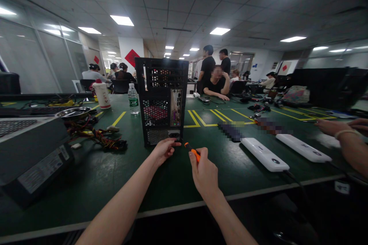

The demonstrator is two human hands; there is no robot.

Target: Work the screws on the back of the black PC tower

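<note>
Before the case (162,95), the screwdriver (193,152) points forward-left.

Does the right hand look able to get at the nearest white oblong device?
Probably yes: bare green tabletop separates the right hand from that white device, though the hand holds an orange-and-black screwdriver.

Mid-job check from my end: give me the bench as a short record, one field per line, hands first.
Left hand: the left hand is at the computer case's lower back; contact unclear
Right hand: the right hand grips an orange-and-black screwdriver
Case: upright on the green table, back panel facing the camera
Left of case: water bottle, loose wires, gray metal box
Right of case: two white devices
Far right: another person's hand
</note>
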